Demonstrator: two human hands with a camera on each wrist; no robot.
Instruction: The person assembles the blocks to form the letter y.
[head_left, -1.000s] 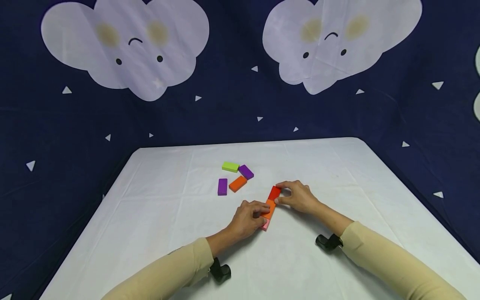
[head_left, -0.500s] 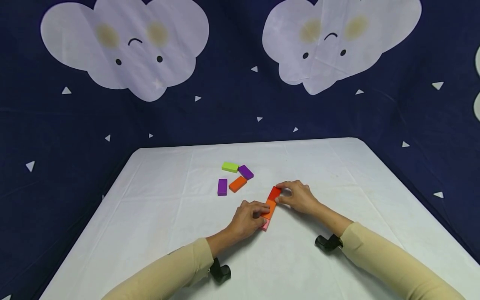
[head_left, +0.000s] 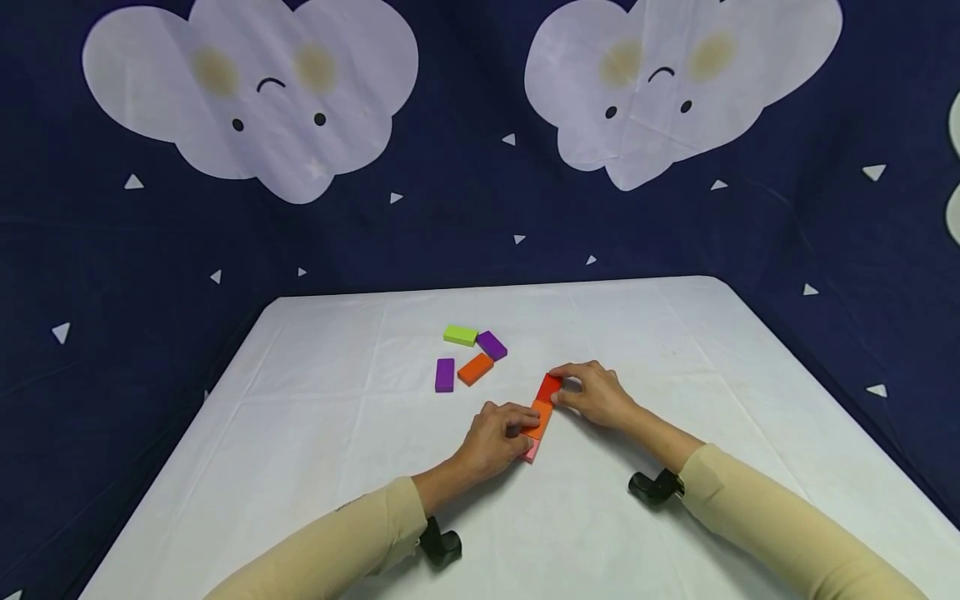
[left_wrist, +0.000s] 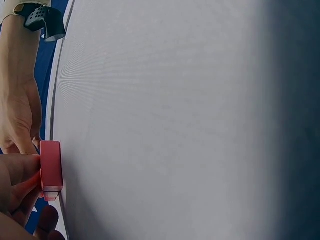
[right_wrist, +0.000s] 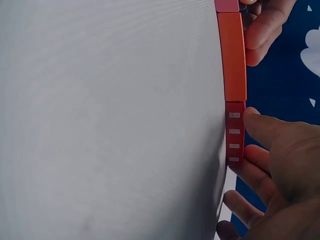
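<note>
A red block (head_left: 548,388), an orange block (head_left: 538,421) and a pink block (head_left: 532,451) lie end to end in a slanting row on the white table. My right hand (head_left: 596,393) pinches the red block between thumb and index finger, at its two ends. In the right wrist view, small white marks show on the side of the red block (right_wrist: 235,132), which meets the orange block (right_wrist: 233,57). My left hand (head_left: 495,437) has curled fingers on the orange block and its thumb on the pink one. In the left wrist view the pink block (left_wrist: 51,167) stands out beside the thumb.
Beyond the row lie a green block (head_left: 461,335), two purple blocks, one angled (head_left: 492,345) and one upright in view (head_left: 445,375), and a second orange block (head_left: 476,368). The white tablecloth (head_left: 322,467) spreads around them, with a dark blue cloud-print curtain (head_left: 465,100) behind.
The right index fingertip has shifted very slightly left over the far end of the red block. The left hand and the loose blocks look the same.
</note>
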